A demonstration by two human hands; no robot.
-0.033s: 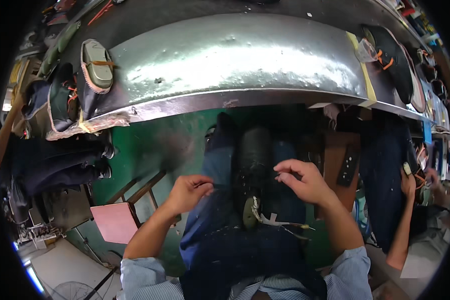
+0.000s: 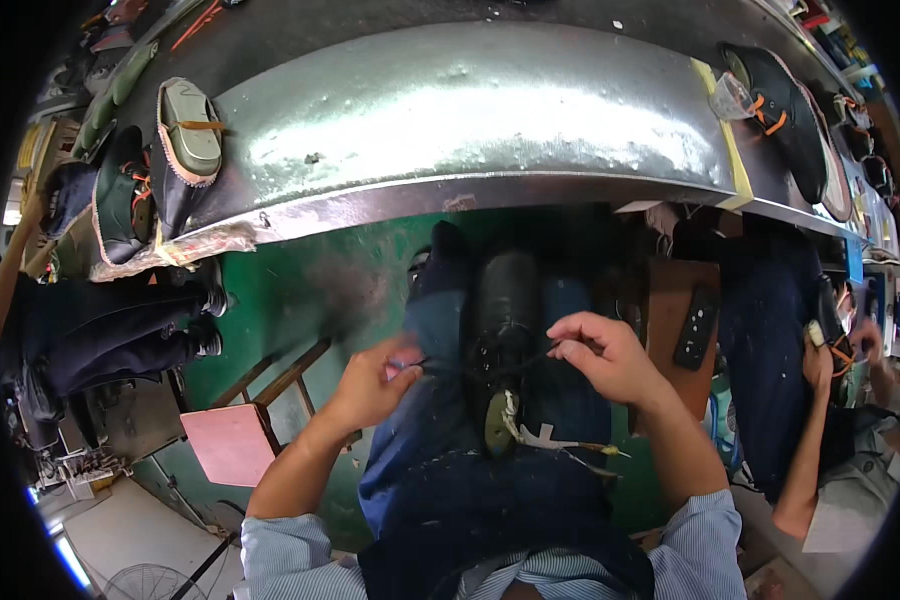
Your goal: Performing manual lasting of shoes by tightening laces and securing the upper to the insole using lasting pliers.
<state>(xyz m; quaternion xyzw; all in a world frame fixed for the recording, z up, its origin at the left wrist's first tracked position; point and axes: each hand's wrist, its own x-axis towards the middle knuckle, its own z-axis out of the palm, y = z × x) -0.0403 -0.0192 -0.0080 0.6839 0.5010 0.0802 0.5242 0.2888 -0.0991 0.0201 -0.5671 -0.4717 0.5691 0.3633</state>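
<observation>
A black lace-up shoe [image 2: 506, 285] rests across my lap, its toe pointing toward the bench. Its heel end shows an olive inner sole [image 2: 496, 425] with a pale strip beside it. My left hand [image 2: 375, 382] is to the left of the shoe, thumb and fingers pinched on the end of a dark shoelace; its fingertips are smeared by motion. On the other side my right hand [image 2: 607, 360] pinches the other lace end between thumb and forefinger. Both laces stretch outward from the shoe's throat, thin and hard to see against the dark clothes.
A metal-topped bench [image 2: 470, 120] spans the front. Unfinished shoes stand at its left end [image 2: 190, 140] and right end [image 2: 780, 110]. A pink-topped stool [image 2: 230, 445] is at left, a brown board [image 2: 660, 310] at right. A co-worker's arm [image 2: 808, 440] holds a shoe at far right.
The fingers of my left hand have shifted slightly upward and blurred. My right hand stays nearly in place. The black shoe shows more sharply now.
</observation>
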